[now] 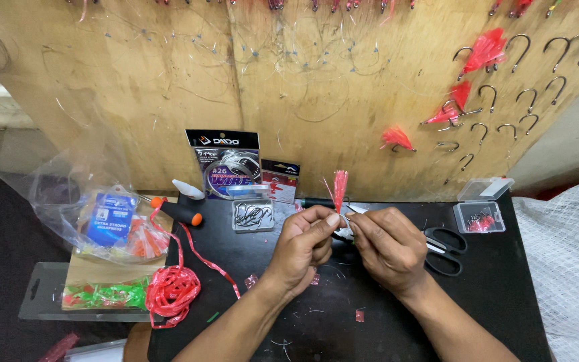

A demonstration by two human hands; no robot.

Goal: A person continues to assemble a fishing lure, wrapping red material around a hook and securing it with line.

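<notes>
My left hand (305, 243) pinches a fish hook dressed with a pink-red tinsel tuft (340, 186) that sticks up above the fingers. Close against it from the right, my right hand (387, 246) has its fingertips at the hook's shank, where a thin thread seems to be held; the thread itself is too fine to make out. Both hands hover over the black table (249, 258), just in front of a small clear box of bare hooks (252, 215).
Black scissors (445, 249) lie right of my right hand. A clear lidded box with red bits (480, 218) sits far right. A wire packet (226, 164) leans on the plywood board (169, 80), which carries hung hooks and red lures (484, 50). Red ribbon coil (172, 289) and plastic bag (102, 214) lie left.
</notes>
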